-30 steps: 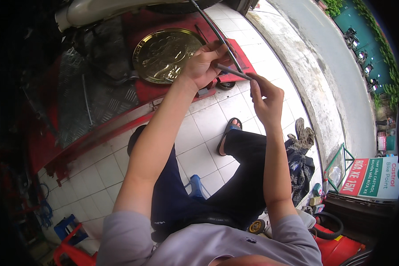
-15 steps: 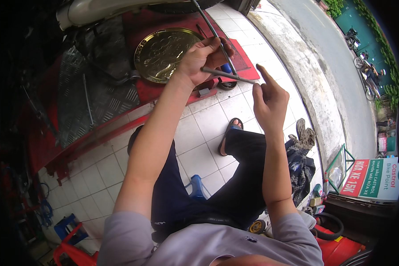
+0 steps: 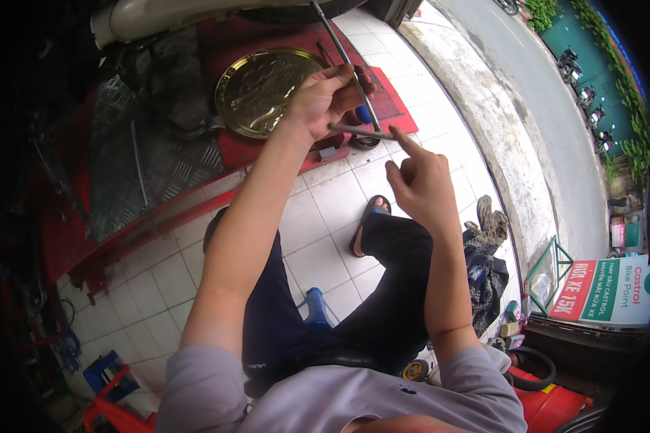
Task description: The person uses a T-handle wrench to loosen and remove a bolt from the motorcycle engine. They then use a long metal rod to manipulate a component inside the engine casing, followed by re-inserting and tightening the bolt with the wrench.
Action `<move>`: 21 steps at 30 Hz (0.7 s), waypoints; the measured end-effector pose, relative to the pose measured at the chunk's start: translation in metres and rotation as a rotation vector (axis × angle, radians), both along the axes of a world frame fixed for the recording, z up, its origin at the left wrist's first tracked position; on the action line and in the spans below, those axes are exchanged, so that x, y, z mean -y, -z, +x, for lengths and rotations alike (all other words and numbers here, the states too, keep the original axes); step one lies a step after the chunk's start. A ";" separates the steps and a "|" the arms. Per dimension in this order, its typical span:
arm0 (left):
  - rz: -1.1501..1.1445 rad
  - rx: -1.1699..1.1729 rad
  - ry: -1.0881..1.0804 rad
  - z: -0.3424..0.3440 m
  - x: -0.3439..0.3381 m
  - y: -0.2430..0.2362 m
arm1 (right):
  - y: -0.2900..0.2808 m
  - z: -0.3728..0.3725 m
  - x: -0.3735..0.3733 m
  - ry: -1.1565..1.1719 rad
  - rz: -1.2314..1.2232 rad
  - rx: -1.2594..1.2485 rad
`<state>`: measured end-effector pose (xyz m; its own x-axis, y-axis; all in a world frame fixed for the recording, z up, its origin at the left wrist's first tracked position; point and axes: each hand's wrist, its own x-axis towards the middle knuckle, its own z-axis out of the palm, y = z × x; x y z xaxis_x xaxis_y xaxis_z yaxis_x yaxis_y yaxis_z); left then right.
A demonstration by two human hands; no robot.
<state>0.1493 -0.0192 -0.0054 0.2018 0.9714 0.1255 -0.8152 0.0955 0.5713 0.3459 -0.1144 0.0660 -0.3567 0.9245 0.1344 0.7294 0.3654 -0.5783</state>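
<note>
A long metal T-handle wrench (image 3: 350,54) slants up and away in front of me, its far end near the pale motorcycle part (image 3: 152,20). My left hand (image 3: 325,101) is closed loosely round its shaft, thumb on the near side and fingers behind. The crossbar sits at the lower end, close to my left wrist. At the bar's right tip, the stretched index finger of my right hand (image 3: 425,180) touches or nearly touches it. That hand grips nothing, its other fingers half curled. Beyond my left hand lies a round gold tray (image 3: 256,90) with an embossed pattern.
The tray rests on a red work platform (image 3: 220,40) with a grey tread plate (image 3: 173,173) to the left. White floor tiles (image 3: 318,216) run below. A blue stool (image 3: 315,307) stands between my legs. Dark cloths (image 3: 487,285) lie right, near a signboard (image 3: 603,292) by the street.
My right hand has come lower and left, its index finger now at the crossbar's tip. The crossbar has turned slightly; my left hand stays on the shaft.
</note>
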 end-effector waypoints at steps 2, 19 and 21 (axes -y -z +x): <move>0.003 0.052 0.012 -0.001 0.000 0.000 | 0.005 -0.004 0.004 -0.111 -0.092 0.120; 0.032 0.044 -0.010 -0.005 -0.005 -0.002 | 0.003 -0.011 0.011 -0.386 -0.023 0.118; 0.046 0.040 -0.014 -0.006 -0.005 -0.003 | -0.005 -0.009 0.012 -0.275 0.014 -0.032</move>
